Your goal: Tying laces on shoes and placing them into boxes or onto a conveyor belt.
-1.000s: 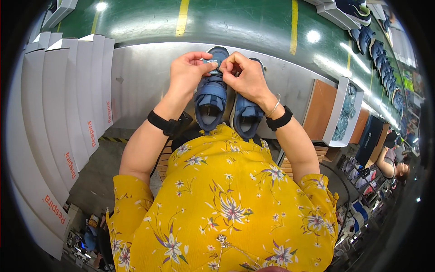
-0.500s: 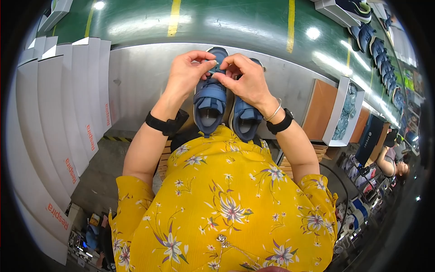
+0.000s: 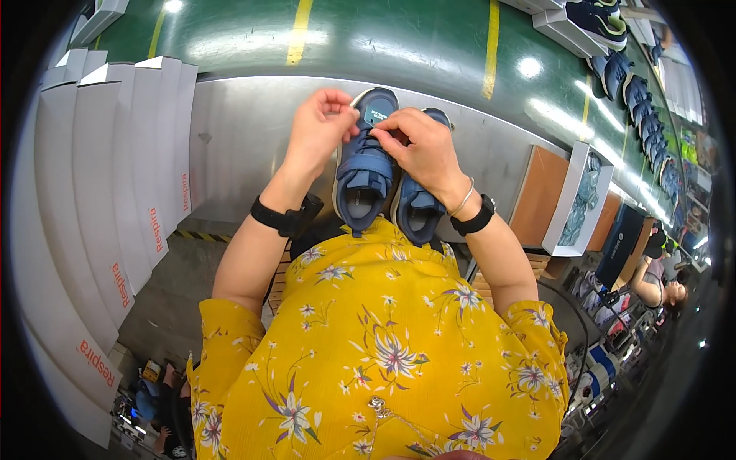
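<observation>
A blue sneaker [image 3: 360, 165] with a strap lies on the metal bench, its toe away from me and its opening toward me. A small teal tag [image 3: 376, 114] lies on its toe. My right hand [image 3: 429, 149] is closed in a pinch at the tag's lower edge, above the laces; what sits between the fingertips is too small to make out. At the shoe's left side is my left hand [image 3: 318, 130], thumb and fingertips drawn together, their contents unclear. The matching sneaker [image 3: 418, 207] lies close on the right, partly under my right hand.
White boxes [image 3: 100, 192] stand in a row along the left. On the right, an open white box [image 3: 586, 199] holds crumpled teal paper, beside a brown panel [image 3: 539, 195]. Beyond the metal bench [image 3: 245, 130] runs a green surface [image 3: 414, 38]. More shoes [image 3: 648, 115] line the far right; a person [image 3: 652, 284] is there.
My left hand has drawn back to the left, apart from my right hand. The teal tag now shows more fully on the toe. My right hand stays pinched near the laces.
</observation>
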Action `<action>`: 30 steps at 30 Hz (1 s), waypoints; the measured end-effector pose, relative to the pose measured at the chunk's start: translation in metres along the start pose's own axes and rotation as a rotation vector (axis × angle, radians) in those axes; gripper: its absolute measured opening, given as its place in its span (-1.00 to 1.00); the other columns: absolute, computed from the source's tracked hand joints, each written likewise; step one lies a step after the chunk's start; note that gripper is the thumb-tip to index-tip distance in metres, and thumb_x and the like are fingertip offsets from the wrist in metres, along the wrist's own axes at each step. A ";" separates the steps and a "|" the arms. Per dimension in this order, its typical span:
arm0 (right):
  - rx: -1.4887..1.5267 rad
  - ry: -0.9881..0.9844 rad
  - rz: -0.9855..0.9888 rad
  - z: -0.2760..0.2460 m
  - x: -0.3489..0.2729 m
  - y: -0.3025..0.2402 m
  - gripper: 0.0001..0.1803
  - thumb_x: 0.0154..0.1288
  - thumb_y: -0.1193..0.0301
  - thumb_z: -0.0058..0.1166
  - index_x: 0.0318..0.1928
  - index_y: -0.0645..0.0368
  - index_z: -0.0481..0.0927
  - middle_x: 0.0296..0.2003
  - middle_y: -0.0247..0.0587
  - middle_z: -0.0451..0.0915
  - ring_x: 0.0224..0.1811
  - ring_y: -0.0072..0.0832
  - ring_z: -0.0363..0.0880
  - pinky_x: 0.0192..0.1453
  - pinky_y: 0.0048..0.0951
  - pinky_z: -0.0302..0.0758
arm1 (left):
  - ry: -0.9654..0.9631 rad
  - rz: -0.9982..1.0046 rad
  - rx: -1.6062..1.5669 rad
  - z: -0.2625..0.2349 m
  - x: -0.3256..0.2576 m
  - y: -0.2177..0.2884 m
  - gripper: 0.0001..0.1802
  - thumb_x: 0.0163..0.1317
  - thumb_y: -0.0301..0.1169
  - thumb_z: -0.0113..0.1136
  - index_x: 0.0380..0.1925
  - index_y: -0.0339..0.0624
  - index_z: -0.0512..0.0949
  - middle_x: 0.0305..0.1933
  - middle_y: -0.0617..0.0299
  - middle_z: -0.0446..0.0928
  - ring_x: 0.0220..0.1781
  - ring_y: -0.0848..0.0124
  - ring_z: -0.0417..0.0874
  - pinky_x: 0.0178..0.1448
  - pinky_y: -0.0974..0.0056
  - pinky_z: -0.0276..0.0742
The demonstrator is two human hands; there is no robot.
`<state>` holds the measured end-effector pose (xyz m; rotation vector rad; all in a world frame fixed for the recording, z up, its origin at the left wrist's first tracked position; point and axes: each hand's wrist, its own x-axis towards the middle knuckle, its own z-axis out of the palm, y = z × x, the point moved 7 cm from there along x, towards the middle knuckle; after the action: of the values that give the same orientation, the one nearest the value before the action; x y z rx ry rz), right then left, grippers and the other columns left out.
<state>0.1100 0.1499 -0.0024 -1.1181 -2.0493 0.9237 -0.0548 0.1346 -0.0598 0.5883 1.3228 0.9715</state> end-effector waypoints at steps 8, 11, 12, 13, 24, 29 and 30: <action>-0.027 0.055 -0.061 -0.007 0.000 -0.005 -0.91 0.19 0.46 0.32 -0.32 0.15 0.67 -0.38 -0.14 0.63 -0.34 -0.18 0.64 -0.27 -0.29 0.58 | -0.300 -0.035 0.353 0.005 0.010 0.001 -0.87 0.22 -0.47 0.42 -0.33 -0.23 0.63 -0.47 0.41 0.53 -0.45 0.63 0.50 -0.40 0.48 0.36; 0.067 0.077 -0.057 0.002 -0.003 0.000 -0.89 0.14 0.47 0.33 -0.37 0.17 0.63 -0.39 -0.12 0.61 -0.34 -0.14 0.62 -0.25 -0.25 0.58 | -0.281 -0.056 0.412 0.000 0.009 0.001 -0.84 0.14 -0.47 0.49 -0.40 -0.23 0.65 -0.51 0.43 0.51 -0.48 0.66 0.45 -0.43 0.48 0.34; 0.078 0.104 -0.089 0.003 -0.004 0.002 -0.88 0.13 0.47 0.34 -0.38 0.18 0.62 -0.40 -0.12 0.60 -0.34 -0.13 0.61 -0.25 -0.24 0.57 | -0.292 -0.054 0.502 0.001 0.010 0.004 -0.83 0.15 -0.46 0.50 -0.41 -0.23 0.64 -0.50 0.46 0.50 -0.47 0.66 0.42 -0.41 0.45 0.36; 0.097 0.086 -0.054 0.006 -0.006 0.003 -0.87 0.14 0.47 0.34 -0.37 0.18 0.62 -0.39 -0.11 0.60 -0.33 -0.12 0.61 -0.25 -0.22 0.56 | -0.272 0.011 0.576 0.001 0.009 0.010 -0.82 0.15 -0.48 0.47 -0.42 -0.29 0.62 -0.52 0.38 0.52 -0.47 0.61 0.44 -0.38 0.40 0.41; 0.101 0.042 -0.012 -0.003 -0.003 0.001 -0.88 0.22 0.45 0.28 -0.32 0.23 0.62 -0.35 -0.10 0.60 -0.26 -0.10 0.61 -0.19 -0.22 0.56 | -0.090 0.638 0.878 0.025 -0.022 0.022 -0.87 0.32 -0.63 0.14 -0.22 -0.26 0.40 -0.30 -0.01 0.52 -0.29 0.03 0.58 -0.17 0.12 0.50; 0.113 0.031 -0.020 0.003 -0.002 0.001 -0.86 0.22 0.42 0.28 -0.32 0.23 0.61 -0.35 -0.09 0.59 -0.25 -0.10 0.61 -0.17 -0.21 0.56 | -0.147 0.613 0.952 0.020 -0.018 0.022 -0.86 0.32 -0.61 0.13 -0.19 -0.23 0.40 -0.28 -0.06 0.54 -0.30 -0.07 0.60 -0.20 0.04 0.51; 0.104 0.026 -0.016 0.006 -0.003 0.001 -0.87 0.22 0.44 0.30 -0.31 0.22 0.62 -0.35 -0.10 0.60 -0.26 -0.12 0.61 -0.18 -0.23 0.56 | -0.143 0.607 0.961 0.017 -0.020 0.021 -0.86 0.32 -0.61 0.13 -0.19 -0.23 0.40 -0.28 -0.06 0.54 -0.30 -0.07 0.60 -0.20 0.04 0.51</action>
<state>0.1071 0.1459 -0.0075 -1.0516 -1.9633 0.9914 -0.0424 0.1311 -0.0286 1.8350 1.4689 0.6809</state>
